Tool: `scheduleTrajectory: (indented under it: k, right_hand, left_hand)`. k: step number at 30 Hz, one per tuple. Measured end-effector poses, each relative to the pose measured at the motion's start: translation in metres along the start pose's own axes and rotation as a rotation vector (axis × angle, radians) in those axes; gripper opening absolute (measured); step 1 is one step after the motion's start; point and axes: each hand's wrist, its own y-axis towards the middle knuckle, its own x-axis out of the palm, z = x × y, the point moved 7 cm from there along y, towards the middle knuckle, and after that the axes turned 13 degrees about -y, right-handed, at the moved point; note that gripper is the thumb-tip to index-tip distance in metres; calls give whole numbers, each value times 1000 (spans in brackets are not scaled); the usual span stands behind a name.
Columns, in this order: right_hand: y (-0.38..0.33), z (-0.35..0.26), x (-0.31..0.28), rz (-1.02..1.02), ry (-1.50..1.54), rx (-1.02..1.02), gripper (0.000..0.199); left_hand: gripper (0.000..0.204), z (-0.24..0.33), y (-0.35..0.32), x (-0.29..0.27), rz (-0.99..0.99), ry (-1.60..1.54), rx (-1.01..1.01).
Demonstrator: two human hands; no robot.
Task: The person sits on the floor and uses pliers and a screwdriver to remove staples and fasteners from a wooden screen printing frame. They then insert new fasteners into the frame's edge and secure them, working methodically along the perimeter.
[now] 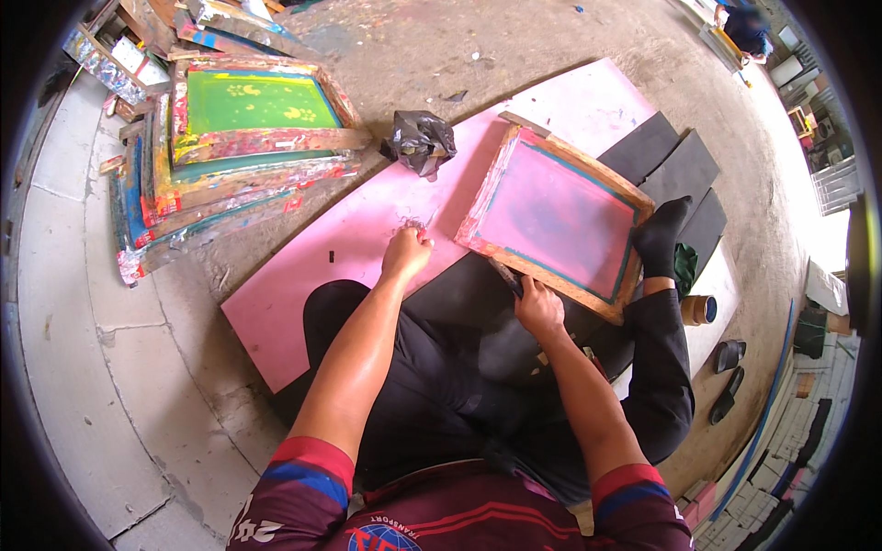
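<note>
A wooden-framed printing screen (551, 286) with pinkish mesh and a teal border lies tilted on the pink board (308, 275). My right hand (539, 308) is closed round a slim dark tool (504, 274) whose tip reaches the frame's near edge; its exact kind is unclear. Left of the screen, over the board, my left hand (405, 253) has its fingers pinched together. Thin wispy bits (412, 224) show at its fingertips, too small to name. My foot in a black sock (661, 237) rests against the screen's right side.
Paint-stained screens, one with green mesh (257, 101), are stacked at the left. A crumpled black plastic bag (421, 142) sits at the board's far edge. Dark flat pads (684, 165), a brown tape roll (698, 310) and black sandals (726, 395) lie to the right. Another person (746, 32) is far off.
</note>
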Motion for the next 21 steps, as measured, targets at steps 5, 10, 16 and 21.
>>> scheduleTrajectory:
  k: [5, 10, 16, 21]
  right_hand:
    - [-1, 2, 3, 33, 49, 8, 40]
    - [-6, -12, -31, -144, -17, 51, 38]
    - [-1, -36, -60, -268, -53, 39, 45]
    - [4, -27, -44, -269, -34, 109, 42]
  left_hand:
    - [35, -18, 10, -7, 26, -58, -122]
    - [36, -18, 11, -12, 39, -15, -107]
    - [35, -11, 5, -10, 36, 9, -110]
    - [36, -5, 0, -15, 54, 40, -145]
